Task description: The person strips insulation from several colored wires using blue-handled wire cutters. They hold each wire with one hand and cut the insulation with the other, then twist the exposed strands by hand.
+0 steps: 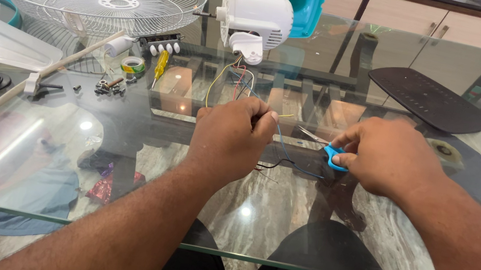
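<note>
Both hands on the fan motor's wires, scissors ready.

My left hand is curled closed, pinching the loose wires that trail over the glass worktop from the white fan motor behind; my right hand is closed around blue-handled scissors, blades pointing toward the pinched ends. I judge the main risk is the blades cutting right through a thin strand, or nicking the left fingertips, since they sit so near the pinch. A tug could also drag the motor forward. My left fingers hide the wire ends, so I cannot tell which colours are held, and the blade tips are too thin to make out clearly.
</note>
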